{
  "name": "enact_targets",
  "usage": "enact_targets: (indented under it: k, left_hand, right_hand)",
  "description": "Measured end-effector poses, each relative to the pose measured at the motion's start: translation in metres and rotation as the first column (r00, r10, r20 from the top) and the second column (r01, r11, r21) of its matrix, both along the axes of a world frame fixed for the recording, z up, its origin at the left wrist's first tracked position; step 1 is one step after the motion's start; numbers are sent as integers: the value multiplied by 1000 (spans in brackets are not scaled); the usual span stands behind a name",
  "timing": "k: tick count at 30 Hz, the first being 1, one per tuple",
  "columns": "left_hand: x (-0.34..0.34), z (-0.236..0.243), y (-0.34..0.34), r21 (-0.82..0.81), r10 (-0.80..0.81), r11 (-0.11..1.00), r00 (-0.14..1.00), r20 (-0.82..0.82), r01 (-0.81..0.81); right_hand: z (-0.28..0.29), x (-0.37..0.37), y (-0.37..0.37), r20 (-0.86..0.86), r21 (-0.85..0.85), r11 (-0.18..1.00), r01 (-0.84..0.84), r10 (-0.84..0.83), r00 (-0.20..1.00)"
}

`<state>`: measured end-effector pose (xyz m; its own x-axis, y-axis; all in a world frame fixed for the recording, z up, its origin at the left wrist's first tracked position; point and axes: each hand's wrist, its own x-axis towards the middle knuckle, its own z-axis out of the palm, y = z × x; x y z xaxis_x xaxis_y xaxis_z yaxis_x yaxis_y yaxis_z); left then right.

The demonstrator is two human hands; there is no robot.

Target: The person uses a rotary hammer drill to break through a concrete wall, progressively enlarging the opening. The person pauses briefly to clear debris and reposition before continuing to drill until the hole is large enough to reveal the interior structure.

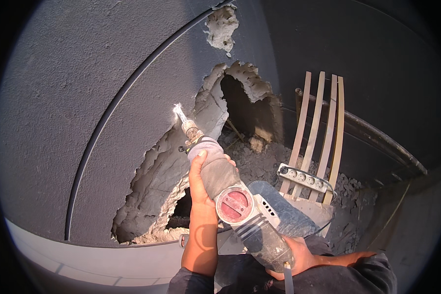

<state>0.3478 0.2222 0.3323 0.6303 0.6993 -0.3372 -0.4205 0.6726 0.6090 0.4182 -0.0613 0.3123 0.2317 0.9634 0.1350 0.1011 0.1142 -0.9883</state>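
A dusty demolition hammer point(219, 169) with a round red cap slants from the lower right toward the dark grey rendered wall point(147, 98). My left hand point(199, 179) is wrapped round its front barrel, the thumb on top. At the rear end my right hand point(299, 255) grips the tool, its fingers partly hidden beneath. The chisel bit point(181, 115) touches the wall, where a small pale chipped spot point(177, 107) shows. Just right of and below the bit lies a large ragged hole point(247, 110) with broken pale edges.
Several wooden slats point(312, 117) lean at the right, with a white power strip point(304, 178) lying across them. Rubble point(257, 159) covers the ground. A rusty pipe point(382, 142) runs along the right wall. A smaller broken patch point(222, 28) is higher up.
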Motion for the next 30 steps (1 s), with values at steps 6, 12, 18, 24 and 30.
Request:
enact_targets:
  k: [6, 12, 18, 24, 30]
  left_hand:
    - [4, 13, 14, 24, -13, 1000, 1000, -21, 13]
    - [-2, 4, 12, -14, -13, 1000, 999, -39, 12]
    - [-9, 1, 16, 20, 0, 1000, 999, -49, 1]
    - [2, 4, 18, -33, -13, 999, 1000, -16, 13]
    - [2, 1, 20, -12, -12, 1000, 999, -32, 11]
  right_hand:
    - [-10, -10, 4, 10, 69, 998, -14, 13, 1000]
    - [-13, -12, 6, -18, -15, 998, -64, 64, 998]
    - [-16, -10, 13, 8, 5, 999, -53, 53, 999]
    - [-27, -6, 15, 0, 18, 997, -69, 69, 998]
    - [-25, -5, 17, 12, 9, 1000, -27, 27, 1000]
